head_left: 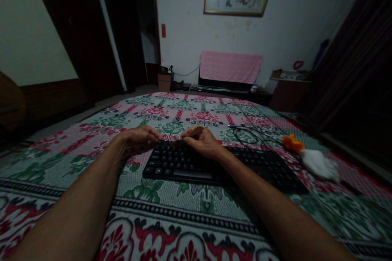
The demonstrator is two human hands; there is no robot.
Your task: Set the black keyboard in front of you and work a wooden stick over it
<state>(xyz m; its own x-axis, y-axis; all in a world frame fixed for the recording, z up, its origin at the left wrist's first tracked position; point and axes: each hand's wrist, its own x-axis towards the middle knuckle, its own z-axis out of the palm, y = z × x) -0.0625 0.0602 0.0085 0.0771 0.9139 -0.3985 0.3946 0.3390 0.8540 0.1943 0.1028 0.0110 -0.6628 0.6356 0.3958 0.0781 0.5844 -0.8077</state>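
Several fingers of the right hand (pixel 204 143) are clamped on a thin tan tool (pixel 195 131), which slants down to the keys at the upper left of a black keyboard (pixel 194 167). Fingers of the left hand (pixel 142 135) are drawn together at that same end, by the keyboard's far corner; whether they grip anything, I cannot tell. The tool looks light and fairly stiff, perhaps wood or card, best pinched along its broad end. The keyboard, long and flat with rows of squarish keycaps, should be rigid but light and prone to slide; its end edges suit a hold better than the keys. It lies on a cloth-covered surface (pixel 180 195), patterned with flowers. Beyond its right half curls a thin, dark cable (pixel 241 127), near a crumpled orange thing (pixel 292 142) and a soft-looking white wad (pixel 320 164).
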